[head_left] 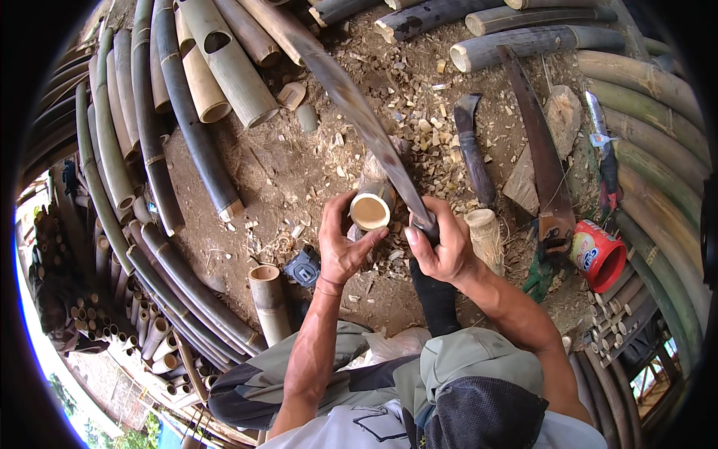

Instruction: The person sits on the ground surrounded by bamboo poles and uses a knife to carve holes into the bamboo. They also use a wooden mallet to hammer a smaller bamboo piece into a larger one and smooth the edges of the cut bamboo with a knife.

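My left hand (344,243) is closed around a short bamboo section (370,212), its round cut end facing up toward me. The thumb lies along the near rim. My right hand (446,245) grips the handle of a long machete (374,138). Its blade slants up and to the left, past the right side of the bamboo section, and its far part is blurred. Behind the bamboo section, a piece of wood (378,166) lies on the ground, partly hidden by the section and the blade.
Wood chips (430,135) cover the dirt. To the right lie a sheathed-looking dark curved knife (473,150), a handsaw (538,142) and a red plastic tub (598,256). A tape measure (303,266) and an upright bamboo piece (269,299) sit left. Bamboo poles (168,105) surround the spot.
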A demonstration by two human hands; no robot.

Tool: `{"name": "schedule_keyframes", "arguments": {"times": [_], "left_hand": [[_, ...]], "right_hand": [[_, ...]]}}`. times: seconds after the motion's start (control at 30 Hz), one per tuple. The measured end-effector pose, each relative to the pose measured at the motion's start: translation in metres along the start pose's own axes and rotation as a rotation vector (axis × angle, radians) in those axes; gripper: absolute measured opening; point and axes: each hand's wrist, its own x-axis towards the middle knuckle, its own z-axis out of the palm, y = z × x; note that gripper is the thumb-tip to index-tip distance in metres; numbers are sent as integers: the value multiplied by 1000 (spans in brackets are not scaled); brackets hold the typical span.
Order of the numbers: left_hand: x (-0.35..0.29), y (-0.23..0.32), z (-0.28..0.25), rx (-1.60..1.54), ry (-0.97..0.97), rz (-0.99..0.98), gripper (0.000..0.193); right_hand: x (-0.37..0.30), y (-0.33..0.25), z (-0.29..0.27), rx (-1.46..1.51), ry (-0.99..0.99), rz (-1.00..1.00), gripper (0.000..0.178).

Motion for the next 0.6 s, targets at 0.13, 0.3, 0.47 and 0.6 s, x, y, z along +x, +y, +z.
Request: {"name": "schedule_keyframes", "arguments": {"times": [0.13, 0.3, 0.47, 0.6], "left_hand": [[-2, 0, 3, -51, -13, -69, 79], [-6, -9, 4, -70, 2, -48, 79], [-1, -3, 1, 41, -15, 22, 75], [0, -5, -5, 78, -36, 48, 82]], "right_hand": [[-18, 57, 3, -322, -404, 528, 30], [1, 22, -3, -32, -160, 292, 32], [-13, 48, 4, -296, -376, 392, 33], [-11, 61, -3, -173, -387, 564, 39]]}}
